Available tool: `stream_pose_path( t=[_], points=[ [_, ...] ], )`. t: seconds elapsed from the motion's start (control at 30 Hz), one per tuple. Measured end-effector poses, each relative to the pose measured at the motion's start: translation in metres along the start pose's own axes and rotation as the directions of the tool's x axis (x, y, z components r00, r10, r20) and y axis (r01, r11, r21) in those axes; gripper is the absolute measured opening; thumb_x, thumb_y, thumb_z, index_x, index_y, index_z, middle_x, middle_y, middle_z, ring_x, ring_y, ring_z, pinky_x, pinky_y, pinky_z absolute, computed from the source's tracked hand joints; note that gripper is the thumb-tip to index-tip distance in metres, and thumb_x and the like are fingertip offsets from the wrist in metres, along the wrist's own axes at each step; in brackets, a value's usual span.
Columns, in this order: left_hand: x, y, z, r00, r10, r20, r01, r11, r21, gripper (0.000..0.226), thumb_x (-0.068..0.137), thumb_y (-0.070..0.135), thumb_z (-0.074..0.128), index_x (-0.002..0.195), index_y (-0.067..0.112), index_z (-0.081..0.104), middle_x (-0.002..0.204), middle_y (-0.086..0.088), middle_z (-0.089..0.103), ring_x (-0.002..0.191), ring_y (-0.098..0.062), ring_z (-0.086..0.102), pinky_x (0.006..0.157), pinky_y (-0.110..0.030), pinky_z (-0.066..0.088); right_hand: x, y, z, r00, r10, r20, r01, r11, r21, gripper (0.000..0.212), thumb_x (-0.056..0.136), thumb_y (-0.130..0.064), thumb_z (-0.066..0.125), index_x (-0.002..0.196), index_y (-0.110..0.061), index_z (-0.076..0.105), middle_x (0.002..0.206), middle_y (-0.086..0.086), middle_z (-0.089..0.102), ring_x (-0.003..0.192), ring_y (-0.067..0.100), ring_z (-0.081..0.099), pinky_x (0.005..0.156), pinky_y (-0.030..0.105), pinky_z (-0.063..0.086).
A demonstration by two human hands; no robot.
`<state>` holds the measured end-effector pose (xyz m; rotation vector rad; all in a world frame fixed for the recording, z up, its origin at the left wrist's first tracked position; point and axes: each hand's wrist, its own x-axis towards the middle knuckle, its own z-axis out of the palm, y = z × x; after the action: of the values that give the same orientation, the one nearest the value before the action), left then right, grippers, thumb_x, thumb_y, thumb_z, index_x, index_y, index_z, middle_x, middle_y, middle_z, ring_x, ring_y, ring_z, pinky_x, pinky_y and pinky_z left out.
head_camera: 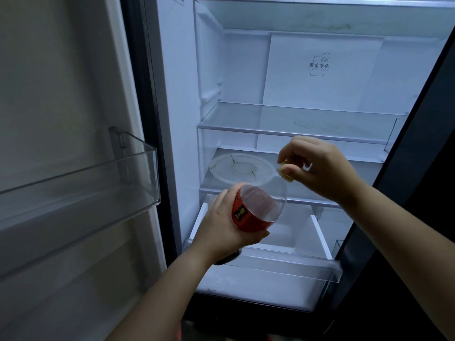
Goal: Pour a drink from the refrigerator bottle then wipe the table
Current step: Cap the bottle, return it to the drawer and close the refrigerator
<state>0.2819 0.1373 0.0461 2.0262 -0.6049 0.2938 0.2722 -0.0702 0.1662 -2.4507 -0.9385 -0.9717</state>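
Your left hand grips the tilted red-labelled bottle, right hand pinching the yellow cap just before a shelved plastic container.

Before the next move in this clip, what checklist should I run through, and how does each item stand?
1. Left hand grips the bottle round its red label: ok.
2. Right hand pinches the yellow cap at the bottle's neck: ok.
3. Cap unscrewed and free: cannot tell.
4. Cup ready to pour into: not ok, none in view.
5. Fridge door shut: not ok, it stands open.
6. Drink left in the bottle: cannot tell.
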Motion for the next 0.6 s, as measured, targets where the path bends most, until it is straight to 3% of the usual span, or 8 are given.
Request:
stream_pose_path(
  t=[0.13,0.27,0.33,0.43,0.5,0.6],
  points=[
    [0.001,0.000,0.001,1.000,0.009,-0.005,-0.009,1.000,0.003,0.091,0.047,0.062,0.079,0.123,0.063,0.028,0.120,0.036,0.041,0.112,0.010,0.042,0.087,-0.019,0.044,0.001,0.000,0.009,0.996,-0.048,-0.075,0.048,0.999,-0.008,0.043,0.090,-0.041,0.052,0.067,-0.004,0.056,0.056,0.004,0.050,0.051,0.017,0.040,0.051,0.022,0.031],
    [0.000,-0.002,0.002,0.999,0.006,-0.038,-0.006,1.000,-0.005,0.091,0.049,0.061,0.078,0.125,0.060,0.029,0.119,0.037,0.041,0.112,0.013,0.039,0.083,-0.010,0.038,0.004,-0.011,0.014,0.983,0.165,-0.084,-0.163,0.986,0.034,0.029,0.083,-0.031,0.053,0.062,-0.015,0.041,0.050,-0.001,0.037,0.051,0.017,0.030,0.048,0.017,0.023],
    [0.000,-0.001,0.005,0.999,-0.001,-0.053,0.002,1.000,0.006,0.093,0.048,0.061,0.078,0.127,0.056,0.029,0.117,0.039,0.039,0.110,0.014,0.038,0.081,-0.009,0.036,0.006,-0.017,0.016,0.943,0.322,-0.088,-0.329,0.941,-0.078,0.035,0.084,-0.032,0.052,0.058,-0.018,0.033,0.048,-0.002,0.034,0.047,0.016,0.028,0.046,0.024,0.023],
    [0.001,0.001,0.008,0.999,-0.009,-0.050,0.010,1.000,0.018,0.094,0.048,0.060,0.079,0.127,0.055,0.029,0.116,0.038,0.039,0.107,0.011,0.038,0.082,-0.010,0.036,0.008,-0.018,0.016,0.864,0.490,-0.115,-0.503,0.831,-0.239,0.042,0.086,-0.039,0.049,0.057,-0.012,0.037,0.050,0.004,0.048,0.050,0.022,0.042,0.047,0.029,0.027],
    [0.002,0.001,0.007,0.999,-0.016,-0.052,0.017,1.000,0.023,0.093,0.049,0.060,0.079,0.127,0.054,0.029,0.115,0.035,0.041,0.108,0.009,0.038,0.083,-0.011,0.036,0.006,-0.017,0.015,0.910,0.395,-0.125,-0.414,0.884,-0.217,0.046,0.089,-0.047,0.050,0.058,-0.014,0.042,0.048,-0.001,0.049,0.050,0.018,0.045,0.047,0.028,0.030],
    [0.002,-0.001,0.004,0.999,-0.003,-0.041,0.004,1.000,0.007,0.092,0.049,0.062,0.078,0.126,0.058,0.028,0.118,0.034,0.042,0.109,0.009,0.040,0.082,-0.010,0.037,0.003,-0.011,0.011,0.987,0.137,-0.086,-0.143,0.987,-0.069,0.042,0.089,-0.047,0.051,0.067,-0.012,0.053,0.050,-0.004,0.052,0.046,0.018,0.045,0.048,0.029,0.035]
  ],
)
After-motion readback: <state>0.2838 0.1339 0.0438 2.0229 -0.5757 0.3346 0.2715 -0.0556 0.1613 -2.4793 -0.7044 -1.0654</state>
